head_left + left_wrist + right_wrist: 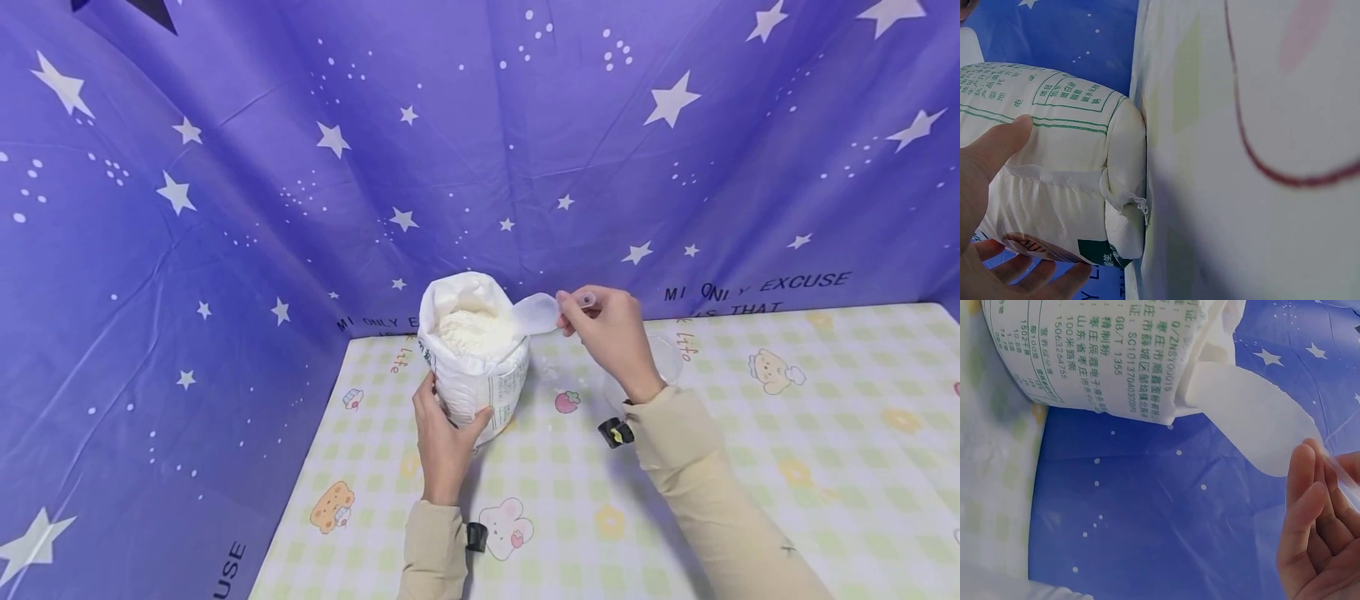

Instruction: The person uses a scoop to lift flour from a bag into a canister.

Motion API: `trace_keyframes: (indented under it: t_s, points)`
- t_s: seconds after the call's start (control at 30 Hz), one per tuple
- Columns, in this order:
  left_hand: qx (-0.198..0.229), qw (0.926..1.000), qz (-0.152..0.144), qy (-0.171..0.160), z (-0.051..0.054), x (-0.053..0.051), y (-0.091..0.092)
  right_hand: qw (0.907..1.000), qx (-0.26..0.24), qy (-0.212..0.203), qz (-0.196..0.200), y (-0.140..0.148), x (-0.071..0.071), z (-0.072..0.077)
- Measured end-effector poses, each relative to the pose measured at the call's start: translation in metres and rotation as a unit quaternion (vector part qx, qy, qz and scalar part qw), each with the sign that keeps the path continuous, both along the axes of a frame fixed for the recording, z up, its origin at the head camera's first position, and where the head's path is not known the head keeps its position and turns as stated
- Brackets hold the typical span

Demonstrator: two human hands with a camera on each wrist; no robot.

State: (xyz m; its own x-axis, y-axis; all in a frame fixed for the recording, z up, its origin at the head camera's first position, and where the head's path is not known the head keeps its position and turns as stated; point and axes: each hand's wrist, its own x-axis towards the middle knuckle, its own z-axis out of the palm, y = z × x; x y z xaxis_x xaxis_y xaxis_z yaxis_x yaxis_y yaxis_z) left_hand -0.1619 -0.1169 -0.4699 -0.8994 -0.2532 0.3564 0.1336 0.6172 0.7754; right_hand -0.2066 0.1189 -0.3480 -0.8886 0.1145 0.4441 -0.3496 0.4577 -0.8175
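Note:
An open white cloth bag of flour [487, 392] stands on the table, its top edge rolled outward and pale powder [468, 329] visible inside. My left hand [444, 442] grips the lower part of the bag, thumb across the printed front and fingers round the other side, as the left wrist view also shows. Between the thumb and fingers of my right hand [611, 333] is the handle of a translucent plastic scoop [536, 314]. The scoop's tip reaches the bag's right rim; in the right wrist view the scoop blade [1254, 415] looks whitish, and its tip is hidden at the rim.
A clear round container [666, 358] stands partly hidden behind my right wrist. Faint white powder [553, 371] lies on the checkered tablecloth [570, 475] right of the bag. A purple star-patterned curtain [465, 150] hangs close behind the bag and along the left side.

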Motion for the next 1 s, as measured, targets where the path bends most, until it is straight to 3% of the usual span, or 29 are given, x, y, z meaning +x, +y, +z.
trace_keyframes:
  t_s: [0.43,1.0]
  points:
    - [0.004,1.0,0.001,0.0,-0.001,0.0,-0.001,0.9999,0.014,-0.002,-0.003,-0.016,-0.009,-0.006]
    - [0.0,1.0,0.002,0.005,-0.001,0.001,0.0,0.999,-0.029,-0.029,0.02,-0.033,-0.023,-0.016]
